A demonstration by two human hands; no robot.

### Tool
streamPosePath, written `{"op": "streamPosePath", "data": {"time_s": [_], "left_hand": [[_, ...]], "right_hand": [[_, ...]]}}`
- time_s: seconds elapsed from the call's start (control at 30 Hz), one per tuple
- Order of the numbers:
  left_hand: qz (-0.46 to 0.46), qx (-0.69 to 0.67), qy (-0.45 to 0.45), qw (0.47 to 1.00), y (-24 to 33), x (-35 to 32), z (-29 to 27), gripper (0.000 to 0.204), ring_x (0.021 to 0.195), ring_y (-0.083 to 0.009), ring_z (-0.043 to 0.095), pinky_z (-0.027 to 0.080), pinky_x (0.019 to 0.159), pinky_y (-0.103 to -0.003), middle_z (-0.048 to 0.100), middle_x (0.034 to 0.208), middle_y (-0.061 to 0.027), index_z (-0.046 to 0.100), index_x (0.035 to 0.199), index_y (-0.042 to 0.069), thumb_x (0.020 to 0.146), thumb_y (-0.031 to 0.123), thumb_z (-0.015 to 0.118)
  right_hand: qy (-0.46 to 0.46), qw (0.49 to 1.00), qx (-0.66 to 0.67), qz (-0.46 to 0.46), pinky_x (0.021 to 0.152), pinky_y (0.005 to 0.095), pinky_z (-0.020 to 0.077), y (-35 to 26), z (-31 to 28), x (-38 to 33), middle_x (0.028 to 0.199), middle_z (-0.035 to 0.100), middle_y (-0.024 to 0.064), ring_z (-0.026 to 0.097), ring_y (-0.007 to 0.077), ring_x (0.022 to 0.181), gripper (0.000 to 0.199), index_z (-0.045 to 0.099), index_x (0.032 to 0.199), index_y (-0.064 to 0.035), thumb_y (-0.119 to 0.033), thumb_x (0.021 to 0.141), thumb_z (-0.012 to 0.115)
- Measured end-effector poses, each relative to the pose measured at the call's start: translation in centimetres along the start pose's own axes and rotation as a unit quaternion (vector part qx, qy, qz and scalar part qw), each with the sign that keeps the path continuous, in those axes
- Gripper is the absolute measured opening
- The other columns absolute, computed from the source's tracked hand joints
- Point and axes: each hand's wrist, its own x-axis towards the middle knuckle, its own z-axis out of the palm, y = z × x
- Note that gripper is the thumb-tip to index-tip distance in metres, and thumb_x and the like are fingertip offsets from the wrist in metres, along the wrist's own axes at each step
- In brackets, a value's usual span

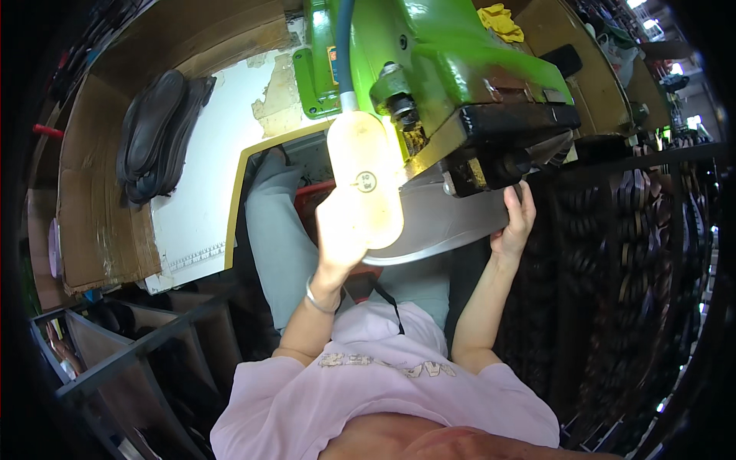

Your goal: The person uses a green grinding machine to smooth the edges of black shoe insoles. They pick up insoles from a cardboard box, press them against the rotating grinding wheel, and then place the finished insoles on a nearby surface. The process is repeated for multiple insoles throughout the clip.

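A grey curved piece with a pale rim (445, 222) lies below the head of a green machine (452, 46); its exact kind I cannot make out. At its right end, my right hand (515, 222) grips the edge, fingers bent upward beside the machine's dark lower parts. My left hand (340, 238) is raised at the piece's left end, next to a glowing oval lamp (364, 180). Glare and the lamp wash out its fingers, so its grip does not show. The machine's working point is hidden behind the lamp and the dark block (514, 126).
A stack of dark shoe soles (161, 134) lies in a cardboard-walled area on the white tabletop (195, 192) at left. Yellow cloth (501, 23) rests behind the machine. Racks of shoe parts (621, 253) stand at right, a divided metal shelf (146, 345) at lower left.
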Motion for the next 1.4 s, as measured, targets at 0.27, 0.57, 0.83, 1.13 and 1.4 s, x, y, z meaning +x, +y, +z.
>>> {"op": "streamPosePath", "data": {"time_s": [0.27, 0.57, 0.83, 1.13, 1.4], "left_hand": [[-0.095, -0.023, 0.081, 0.992, 1.2, -1.9, -4.7, 0.007, 0.065, -0.0052, 0.057, 0.045, 0.06, -0.02, 0.065, 0.075, -0.0037, 0.063, 0.087, -0.003, 0.083, 0.001, 0.067], [0.005, 0.273, -0.01, 0.962, 3.0, -0.6, -3.1, 0.022, 0.073, -0.0231, 0.069, 0.052, 0.066, -0.031, 0.068, 0.082, -0.0159, 0.062, 0.088, -0.005, 0.077, 0.011, 0.071], [-0.061, 0.179, -0.036, 0.981, 0.0, 0.6, -2.0, 0.028, 0.082, -0.0163, 0.066, 0.053, 0.073, -0.028, 0.069, 0.09, -0.0088, 0.065, 0.099, 0.0, 0.074, 0.004, 0.078], [-0.093, 0.111, 0.029, 0.989, 0.5, -1.0, -8.8, 0.031, 0.053, -0.0032, 0.044, 0.034, 0.046, -0.022, 0.052, 0.056, 0.0025, 0.051, 0.059, 0.001, 0.077, 0.01, 0.075], [-0.106, 0.177, 0.099, 0.974, -1.8, -10.1, -6.3, 0.031, 0.06, -0.0056, 0.039, 0.034, 0.05, -0.025, 0.045, 0.063, 0.0011, 0.045, 0.069, 0.002, 0.088, 0.016, 0.065]], "right_hand": [[-0.092, 0.994, 0.034, 0.041, 0.07, 0.0194, 0.0423, 1.6, 5.4, -0.5, 0.089, 0.061, 0.0033, 0.054, 0.0062, 0.076, 0.019, 0.057, 0.1, 0.0009, -0.012, 0.086, 0.063], [-0.063, 0.996, -0.016, -0.062, 0.044, 0.017, 0.0326, 0.9, 4.7, -1.4, 0.084, 0.061, 0.003, 0.048, 0.0031, 0.058, 0.028, 0.052, 0.107, -0.0002, -0.018, 0.089, 0.064], [-0.066, 0.998, -0.007, -0.003, 0.042, 0.0165, 0.03, 1.6, 4.2, -0.3, 0.08, 0.058, 0.0005, 0.047, 0.0019, 0.058, 0.022, 0.055, 0.103, -0.0008, -0.014, 0.087, 0.064], [-0.126, 0.987, -0.027, 0.093, 0.06, 0.0193, 0.0458, 1.8, 9.0, -4.5, 0.095, 0.061, 0.0042, 0.057, 0.0074, 0.076, 0.023, 0.055, 0.107, -0.0008, -0.008, 0.086, 0.063], [-0.152, 0.988, 0.036, -0.002, 0.05, 0.018, 0.0446, 2.9, 11.8, -3.7, 0.082, 0.065, 0.0084, 0.06, 0.0084, 0.062, 0.036, 0.048, 0.111, 0.0058, 0.01, 0.079, 0.064]]}}
